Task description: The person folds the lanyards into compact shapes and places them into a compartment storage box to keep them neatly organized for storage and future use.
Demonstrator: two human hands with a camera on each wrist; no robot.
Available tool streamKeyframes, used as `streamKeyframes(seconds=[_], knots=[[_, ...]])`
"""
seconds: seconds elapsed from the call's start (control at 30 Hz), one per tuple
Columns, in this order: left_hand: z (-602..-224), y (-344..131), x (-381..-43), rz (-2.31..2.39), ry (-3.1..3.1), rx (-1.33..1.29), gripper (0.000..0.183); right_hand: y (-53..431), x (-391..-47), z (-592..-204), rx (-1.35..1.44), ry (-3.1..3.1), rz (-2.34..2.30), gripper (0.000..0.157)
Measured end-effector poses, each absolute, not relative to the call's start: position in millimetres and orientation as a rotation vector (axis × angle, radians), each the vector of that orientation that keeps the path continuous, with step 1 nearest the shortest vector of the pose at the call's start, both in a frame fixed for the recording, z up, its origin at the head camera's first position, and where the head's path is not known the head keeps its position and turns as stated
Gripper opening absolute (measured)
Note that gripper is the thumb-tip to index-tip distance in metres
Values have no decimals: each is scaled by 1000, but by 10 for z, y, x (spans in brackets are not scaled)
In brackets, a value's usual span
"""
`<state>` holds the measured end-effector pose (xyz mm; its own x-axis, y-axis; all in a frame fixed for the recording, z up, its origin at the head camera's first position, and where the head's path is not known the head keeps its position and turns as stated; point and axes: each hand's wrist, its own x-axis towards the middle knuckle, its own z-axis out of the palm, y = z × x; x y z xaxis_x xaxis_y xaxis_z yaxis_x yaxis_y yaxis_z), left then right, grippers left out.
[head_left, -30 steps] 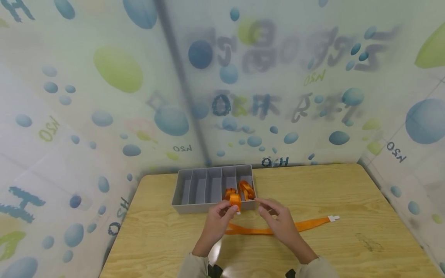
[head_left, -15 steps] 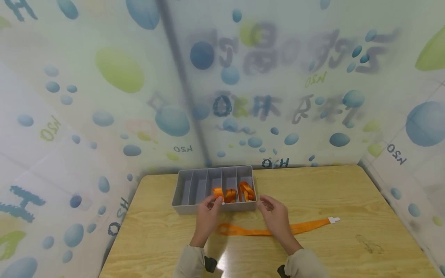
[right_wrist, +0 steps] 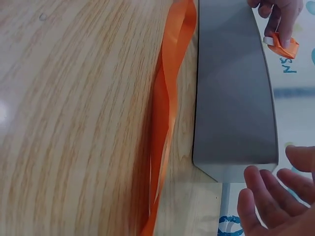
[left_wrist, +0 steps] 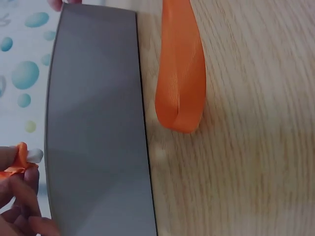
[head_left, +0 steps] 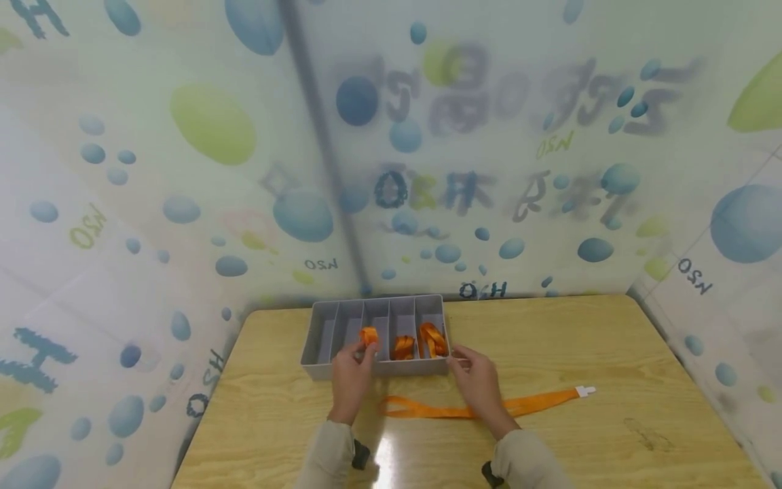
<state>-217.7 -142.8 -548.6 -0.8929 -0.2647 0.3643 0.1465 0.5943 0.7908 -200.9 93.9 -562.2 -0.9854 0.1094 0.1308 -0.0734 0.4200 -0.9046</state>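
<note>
In the head view my left hand [head_left: 349, 384] pinches a folded orange lanyard [head_left: 368, 335] above the middle compartment of a grey divided box [head_left: 385, 369]. A bit of its white clip [left_wrist: 34, 156] shows in the left wrist view. My right hand [head_left: 480, 387] is at the box's front right corner, with loosely bent fingers and the thumb apart; whether the fingertips touch the box I cannot tell. Another orange lanyard [head_left: 436, 411] lies stretched along the table in front of the box, partly behind the right hand, its white clip [head_left: 585, 391] to the right.
The rightmost compartment holds a coiled orange lanyard [head_left: 433, 339], and the one beside it holds another folded lanyard [head_left: 403, 348]. The wooden table [head_left: 580, 346] ends at a patterned curtain-like wall [head_left: 513, 204] behind the box, with more on both sides.
My left hand has carried the folded lanyard leftward, from in front of the right-hand compartments to over the middle one. My right hand has shifted only slightly near the box's corner.
</note>
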Motion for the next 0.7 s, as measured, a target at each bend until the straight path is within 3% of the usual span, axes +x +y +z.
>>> streamKeyframes(seconds=[0.57, 0.7], knots=[[-5472, -1460, -2243, -902, -2646, 116, 18, 882, -2081, -5625, -106, -2520, 1549, 24], [-5494, -1463, -2249, -939, -2652, 128, 29, 883, -2079, -5628, -112, -2521, 1569, 24]])
